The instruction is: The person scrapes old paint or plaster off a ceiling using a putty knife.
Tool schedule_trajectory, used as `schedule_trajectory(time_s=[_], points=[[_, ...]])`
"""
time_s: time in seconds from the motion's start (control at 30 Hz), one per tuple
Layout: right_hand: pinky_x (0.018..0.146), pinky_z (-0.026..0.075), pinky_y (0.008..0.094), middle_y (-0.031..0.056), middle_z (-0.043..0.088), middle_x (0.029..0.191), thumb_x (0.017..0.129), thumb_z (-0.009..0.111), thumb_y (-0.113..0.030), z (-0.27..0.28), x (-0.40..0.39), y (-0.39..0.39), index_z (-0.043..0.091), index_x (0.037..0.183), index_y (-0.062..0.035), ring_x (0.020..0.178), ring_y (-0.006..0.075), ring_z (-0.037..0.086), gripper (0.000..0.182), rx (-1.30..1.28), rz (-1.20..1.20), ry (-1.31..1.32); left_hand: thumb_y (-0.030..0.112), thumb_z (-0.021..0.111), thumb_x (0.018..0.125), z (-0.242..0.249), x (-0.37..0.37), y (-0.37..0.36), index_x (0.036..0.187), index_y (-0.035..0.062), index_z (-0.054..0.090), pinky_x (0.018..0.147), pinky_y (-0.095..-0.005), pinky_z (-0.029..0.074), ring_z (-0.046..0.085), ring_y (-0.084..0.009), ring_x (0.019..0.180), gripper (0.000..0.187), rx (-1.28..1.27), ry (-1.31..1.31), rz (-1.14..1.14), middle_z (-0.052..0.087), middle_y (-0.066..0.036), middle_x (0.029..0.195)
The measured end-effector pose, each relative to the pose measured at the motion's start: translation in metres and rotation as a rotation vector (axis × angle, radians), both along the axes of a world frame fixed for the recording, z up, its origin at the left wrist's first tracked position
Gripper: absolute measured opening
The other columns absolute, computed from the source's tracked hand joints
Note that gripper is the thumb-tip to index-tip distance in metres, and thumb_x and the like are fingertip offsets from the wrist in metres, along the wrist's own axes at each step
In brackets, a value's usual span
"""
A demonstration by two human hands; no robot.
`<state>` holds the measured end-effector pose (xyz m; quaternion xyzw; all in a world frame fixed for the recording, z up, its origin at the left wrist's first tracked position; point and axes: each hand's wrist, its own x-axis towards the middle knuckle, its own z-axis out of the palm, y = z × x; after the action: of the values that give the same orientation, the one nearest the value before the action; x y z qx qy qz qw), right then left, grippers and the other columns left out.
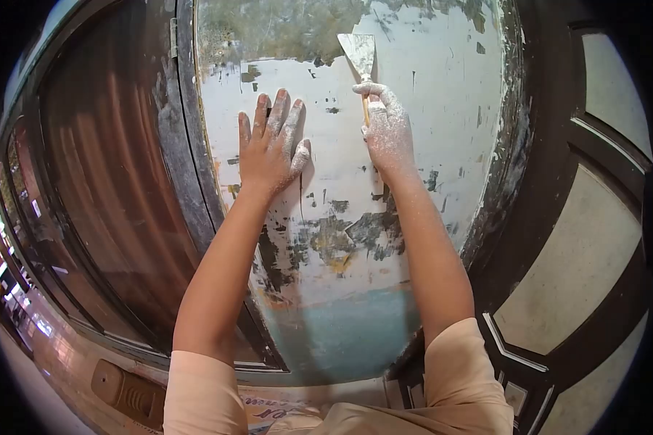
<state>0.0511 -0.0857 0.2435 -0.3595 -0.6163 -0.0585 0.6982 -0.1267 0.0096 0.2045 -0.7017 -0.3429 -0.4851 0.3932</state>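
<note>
My right hand, dusted with white powder, is closed around the handle of a putty knife. Its wide blade points up and lies against or very near the wall panel. Fingers spread, my left hand rests flat on the same panel, to the left of the knife, with white dust on its fingertips and thumb. The panel carries patchy white filler over grey-green and dark areas, with a bare grey-green patch along the top and a blue-green band near the bottom.
Dark wooden frames with a brown curtain-like surface stand to the left. On the right is a dark panelled door with pale insets. A brown plastic object lies on the floor at lower left, near a printed sheet.
</note>
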Motion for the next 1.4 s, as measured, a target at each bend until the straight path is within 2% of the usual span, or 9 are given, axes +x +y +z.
schedule_trajectory(time_s=[0.17, 0.2, 0.23, 0.5, 0.77, 1.1, 1.23, 1.3, 1.4], points=[[0.066, 0.044, 0.0322, 0.0123, 0.056, 0.077, 0.098, 0.039, -0.019, -0.01, 0.008, -0.001, 0.061, 0.103, -0.0094, 0.065, 0.0171, 0.05, 0.025, 0.036, -0.1, -0.055, 0.036, 0.053, 0.085, 0.001, 0.0, -0.001, 0.147, 0.0233, 0.036, 0.116, -0.0533, 0.01, 0.014, -0.0263, 0.146, 0.065, -0.011, -0.008, 0.019, 0.02, -0.002, 0.158], [0.063, 0.043, 0.0322, 0.0117, 0.054, 0.074, 0.097, 0.04, -0.02, -0.003, 0.02, 0.02, 0.062, 0.102, -0.0094, 0.062, 0.0168, 0.05, 0.025, 0.278, -0.182, -0.182, 0.036, 0.053, 0.085, 0.001, -0.001, -0.001, 0.147, 0.0232, 0.036, 0.116, -0.0534, 0.01, 0.014, -0.0264, 0.146, 0.065, 0.001, -0.007, 0.016, 0.021, -0.002, 0.157], [0.06, 0.042, 0.0321, 0.0099, 0.053, 0.071, 0.098, 0.04, -0.021, 0.011, 0.017, 0.006, 0.062, 0.102, -0.0104, 0.059, 0.0159, 0.048, 0.025, 0.002, -0.033, -0.033, 0.037, 0.054, 0.085, -0.001, 0.0, 0.0, 0.146, 0.023, 0.036, 0.116, -0.0535, 0.01, 0.014, -0.0266, 0.146, 0.065, 0.009, 0.001, 0.009, 0.021, -0.002, 0.157], [0.057, 0.04, 0.0286, 0.0052, 0.052, 0.07, 0.099, 0.04, -0.021, 0.002, 0.017, 0.006, 0.062, 0.104, -0.0101, 0.058, 0.0116, 0.044, 0.026, 0.026, -0.106, -0.006, 0.036, 0.055, 0.085, -0.001, 0.0, -0.001, 0.146, 0.0228, 0.038, 0.115, -0.0547, 0.012, 0.015, -0.0269, 0.146, 0.065, -0.003, -0.01, -0.004, 0.022, -0.002, 0.157], [0.057, 0.04, 0.0254, 0.0028, 0.049, 0.069, 0.097, 0.039, -0.018, 0.072, 0.031, 0.004, 0.061, 0.108, -0.0081, 0.059, 0.0096, 0.045, 0.027, -0.064, 0.136, 0.14, 0.036, 0.056, 0.084, 0.0, -0.001, -0.001, 0.146, 0.0226, 0.037, 0.115, -0.0553, 0.011, 0.015, -0.027, 0.146, 0.066, -0.015, -0.011, -0.016, 0.022, -0.003, 0.157], [0.062, 0.044, 0.0242, 0.0041, 0.049, 0.084, 0.103, 0.036, -0.019, -0.04, -0.012, -0.02, 0.033, 0.132, -0.0106, 0.066, 0.008, 0.047, 0.031, -0.277, 0.546, 0.275, 0.037, 0.047, 0.093, -0.009, -0.001, -0.019, 0.145, 0.0196, 0.038, 0.114, -0.0593, 0.007, 0.012, -0.0305, 0.146, 0.055, -0.167, 0.164, -0.041, 0.02, -0.007, 0.157], [0.059, 0.042, 0.023, 0.0013, 0.046, 0.087, 0.103, 0.037, -0.021, -0.071, -0.038, -0.028, 0.038, 0.119, -0.0108, 0.068, 0.006, 0.044, 0.019, -0.435, 0.687, 0.224, 0.029, 0.042, 0.097, -0.043, 0.021, -0.062, 0.139, 0.007, 0.042, 0.111, -0.0443, 0.026, 0.045, -0.0353, 0.126, 0.047, -0.597, 0.075, -0.645, 0.044, -0.018, 0.14], [0.057, 0.039, 0.0222, 0.0002, 0.046, 0.087, 0.103, 0.037, -0.023, -0.086, -0.045, -0.017, 0.039, 0.117, -0.0113, 0.068, 0.005, 0.043, 0.019, -0.333, 0.721, 0.22, 0.035, 0.037, 0.102, -0.061, 0.033, -0.082, 0.135, 0.0036, 0.045, 0.098, -0.0338, 0.039, 0.055, -0.0247, 0.109, 0.046, -1.146, -0.533, -1.079, 0.057, -0.016, 0.118], [0.061, 0.038, 0.0196, -0.0034, 0.046, 0.083, 0.103, 0.036, -0.027, -0.093, -0.053, -0.026, 0.042, 0.115, -0.0143, 0.069, 0.0032, 0.042, 0.019, -0.491, 0.688, 0.187, 0.037, 0.034, 0.103, -0.077, 0.046, -0.086, 0.131, 0.0014, 0.048, 0.088, -0.0307, 0.044, 0.056, -0.0177, 0.099, 0.047, -0.837, -0.879, -1.486, 0.06, -0.014, 0.103]])
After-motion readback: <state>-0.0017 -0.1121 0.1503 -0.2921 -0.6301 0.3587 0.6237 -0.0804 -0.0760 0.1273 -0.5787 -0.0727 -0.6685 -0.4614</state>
